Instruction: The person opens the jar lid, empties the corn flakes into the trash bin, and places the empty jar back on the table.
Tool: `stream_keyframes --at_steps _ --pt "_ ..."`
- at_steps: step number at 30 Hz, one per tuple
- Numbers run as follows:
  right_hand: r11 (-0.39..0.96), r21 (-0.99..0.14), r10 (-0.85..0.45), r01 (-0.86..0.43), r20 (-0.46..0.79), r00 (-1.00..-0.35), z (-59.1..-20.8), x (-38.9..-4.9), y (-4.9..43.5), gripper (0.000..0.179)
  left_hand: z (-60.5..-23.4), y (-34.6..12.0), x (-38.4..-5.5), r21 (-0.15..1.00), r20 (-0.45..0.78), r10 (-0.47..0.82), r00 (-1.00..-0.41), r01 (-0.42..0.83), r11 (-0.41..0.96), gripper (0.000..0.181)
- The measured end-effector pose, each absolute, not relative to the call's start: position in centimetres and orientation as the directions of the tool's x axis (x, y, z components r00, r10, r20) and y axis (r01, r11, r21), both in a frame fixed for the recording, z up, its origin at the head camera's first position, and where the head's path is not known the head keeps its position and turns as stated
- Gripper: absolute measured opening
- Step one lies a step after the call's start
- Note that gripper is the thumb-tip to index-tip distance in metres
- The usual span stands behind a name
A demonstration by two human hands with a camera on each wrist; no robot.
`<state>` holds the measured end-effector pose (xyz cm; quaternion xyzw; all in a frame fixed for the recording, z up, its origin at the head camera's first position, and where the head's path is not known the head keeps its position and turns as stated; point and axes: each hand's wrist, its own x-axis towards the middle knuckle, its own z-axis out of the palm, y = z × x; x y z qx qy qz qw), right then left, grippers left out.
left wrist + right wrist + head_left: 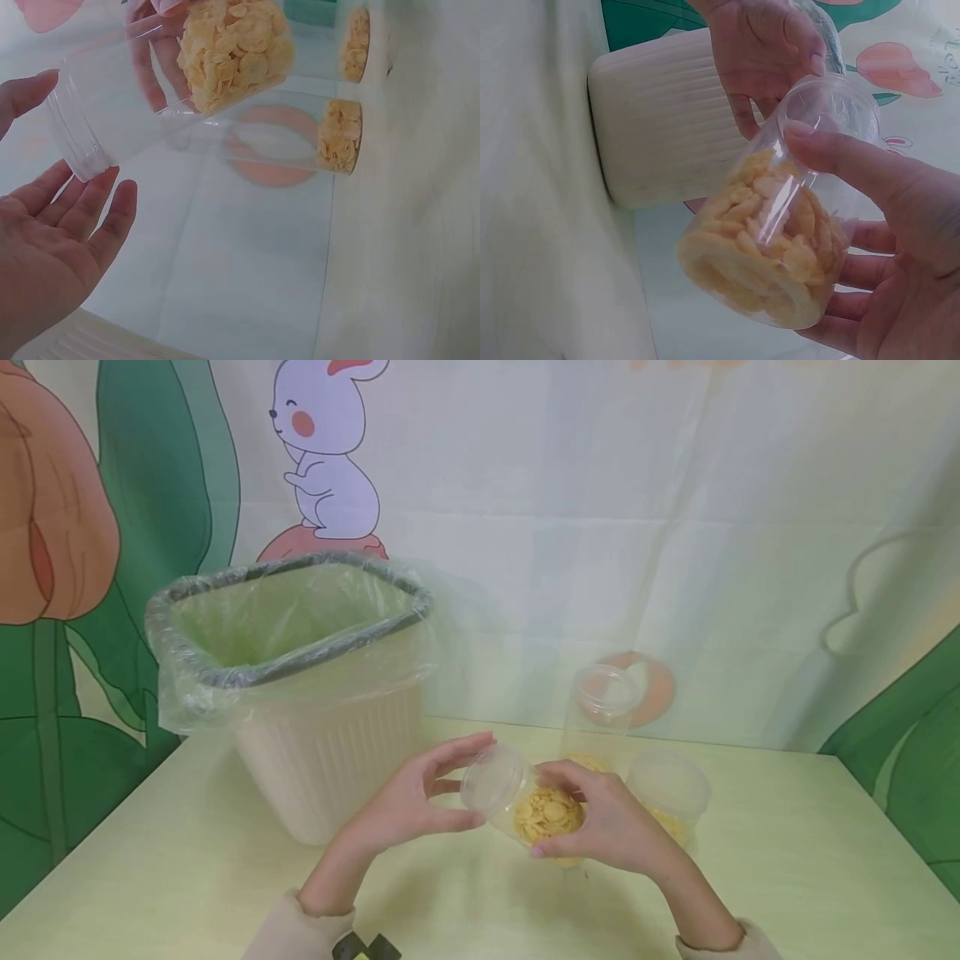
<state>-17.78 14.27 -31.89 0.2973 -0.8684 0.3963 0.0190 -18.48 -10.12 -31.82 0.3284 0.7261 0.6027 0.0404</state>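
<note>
Pale beige sleeves clothe the person, plain and soft-looking; the left sleeve [300,928] and the right sleeve [731,943] each end in a loose, rounded cuff. The left hand [405,802] and right hand [611,822] are bare. Beside the left cuff shows a blackish, angular piece [348,946] with yellow on it (whether it is worn, I cannot tell).

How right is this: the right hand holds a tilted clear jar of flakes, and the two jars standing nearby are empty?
Not quite: the standing jars are not empty; the left wrist view shows flakes in the bottom of each. The right hand does hold a tilted clear jar of flakes.
</note>
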Motion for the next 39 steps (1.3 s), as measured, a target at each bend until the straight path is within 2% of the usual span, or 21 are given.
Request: stream_keyframes --at_steps 7,12,18,22,25,39 --pt "0.515 -0.677 -0.489 -0.526 0.272 -0.829 -31.9 -17.9 14.3 0.070 -32.2 -9.3 -18.4 0.912 0.308 0.423 -0.852 0.391 0.123 0.070" --pt "0.524 -0.674 -0.483 -0.522 0.270 -0.833 -32.0 -18.0 14.4 0.071 -32.3 -9.0 -18.3 0.916 0.297 0.391 -0.871 0.376 0.142 0.069" --pt "0.530 -0.670 -0.483 -0.520 0.266 -0.834 -31.9 -17.9 14.4 0.072 -32.1 -9.5 -18.3 0.915 0.304 0.469 -0.829 0.392 0.100 0.078" --pt "0.528 -0.673 -0.486 -0.518 0.261 -0.834 -31.9 -17.8 14.4 0.071 -31.9 -10.0 -18.3 0.902 0.335 0.532 -0.777 0.429 0.057 0.076" --pt "0.526 -0.674 -0.488 -0.518 0.260 -0.833 -31.9 -17.8 14.4 0.071 -31.8 -10.1 -18.4 0.899 0.336 0.549 -0.765 0.434 0.056 0.073" --pt "0.518 -0.679 -0.491 -0.521 0.263 -0.831 -32.0 -17.9 14.3 0.070 -32.5 -9.4 -18.6 0.916 0.283 0.422 -0.861 0.373 0.148 0.069"
